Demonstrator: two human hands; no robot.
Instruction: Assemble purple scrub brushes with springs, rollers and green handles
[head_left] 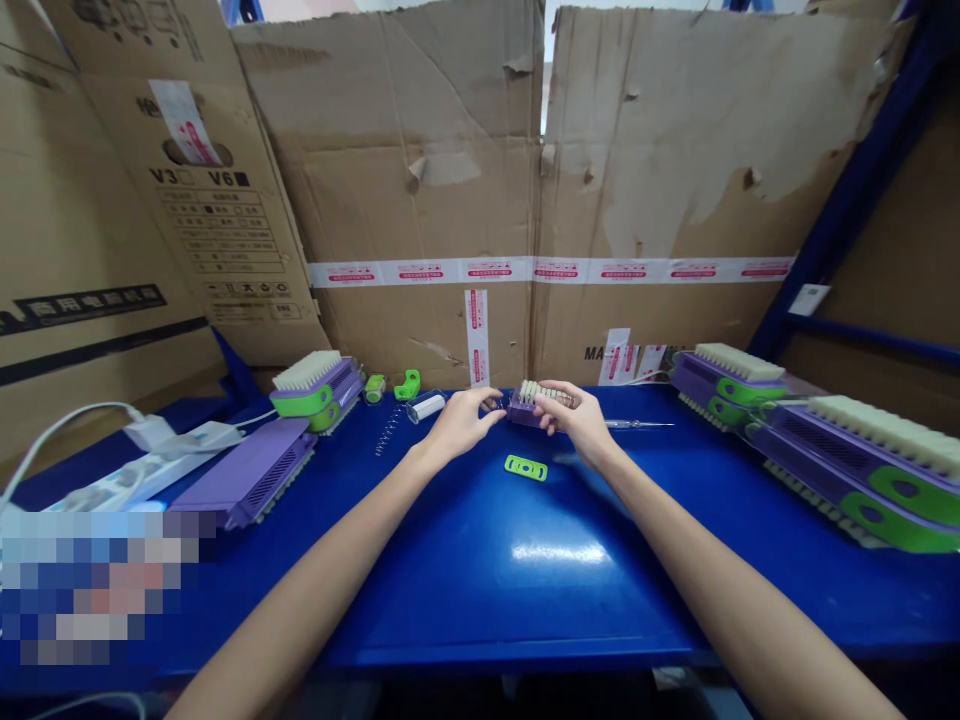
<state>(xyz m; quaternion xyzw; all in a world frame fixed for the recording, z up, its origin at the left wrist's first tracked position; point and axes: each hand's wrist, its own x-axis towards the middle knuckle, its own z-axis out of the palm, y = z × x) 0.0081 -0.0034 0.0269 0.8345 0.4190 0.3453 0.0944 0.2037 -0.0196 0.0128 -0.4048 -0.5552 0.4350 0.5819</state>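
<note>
My right hand point(574, 415) is closed around a small purple piece with rows of cream bristles, a brush head point(529, 398), held just above the blue table. Just left of it is my left hand point(469, 415), its thumb and fingers curved with the tips slightly apart; I make out nothing in them. A flat green slotted plate point(526, 467) lies in front of the hands. Beyond my right hand, a thin screwdriver point(637, 424) lies with its tip to the right. Left of my left hand are a white cylinder in a clear piece point(427, 406) and a coil spring point(388, 430).
Small green parts point(407, 384) lie at the back. Purple-and-green bristled units stand at left point(319, 390) and right point(855, 450). A purple cover point(247, 470) and a white power strip point(157, 465) with cables lie left. Cardboard point(420, 200) walls the back; a blue post point(847, 180) rises right.
</note>
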